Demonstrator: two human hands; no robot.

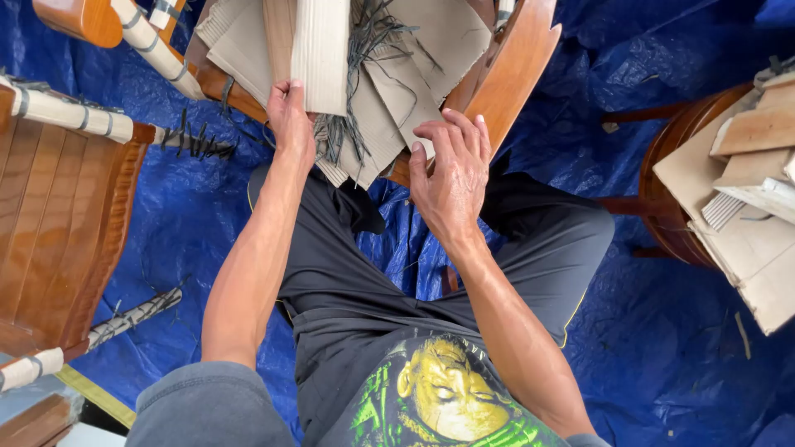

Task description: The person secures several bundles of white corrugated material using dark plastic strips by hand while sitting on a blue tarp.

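I sit on a blue tarp [679,348] with a wooden chair part [513,74] wrapped in cardboard sheets [389,91] in front of my knees. My left hand [291,120] grips the lower edge of a corrugated cardboard strip [321,50]. My right hand [451,170] rests with spread fingers on the cardboard beside the polished wooden edge. Loose grey strap ends [364,41] hang over the cardboard between my hands.
A slatted wooden chair piece [58,215] with white-wrapped rails [70,116] lies at the left. Another round wooden piece [675,182] topped with cardboard scraps [745,207] stands at the right. My legs in dark trousers [348,273] fill the middle.
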